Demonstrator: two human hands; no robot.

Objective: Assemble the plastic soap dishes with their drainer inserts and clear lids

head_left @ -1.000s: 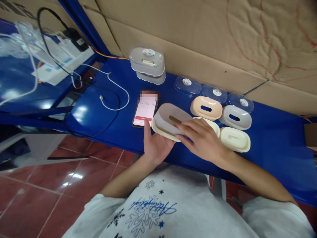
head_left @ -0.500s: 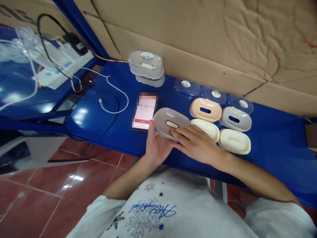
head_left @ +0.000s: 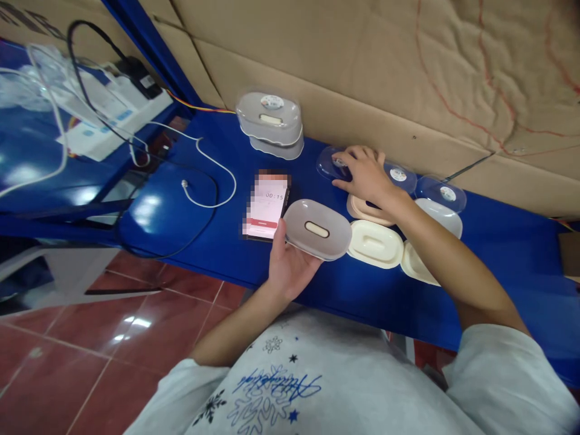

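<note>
My left hand (head_left: 292, 266) holds a grey-brown oval dish (head_left: 301, 220) with a cream insert in its middle, thumb on the near left rim. My right hand (head_left: 366, 175) reaches over the leftmost clear lid (head_left: 327, 164), fingers spread above its label; whether they touch it cannot be made out. Two more clear lids (head_left: 399, 175) (head_left: 441, 193) lie to its right. Beneath my right wrist is a peach dish (head_left: 362, 208), partly covered. A cream piece (head_left: 376, 244) lies in front of it; a second cream piece (head_left: 414, 266) and a grey dish (head_left: 446, 219) are partly behind my forearm.
A phone (head_left: 269, 202) showing a timer lies left of the held dish. Stacked lidded grey dishes (head_left: 272, 130) stand at the back. A white cable (head_left: 217, 160) and a power strip (head_left: 109, 127) are on the left. Cardboard (head_left: 317, 54) lines the back of the blue table (head_left: 507, 266).
My right hand has left the insert in the grey-brown dish and moved back and right to the leftmost clear lid. My left hand still holds the dish in about the same place.
</note>
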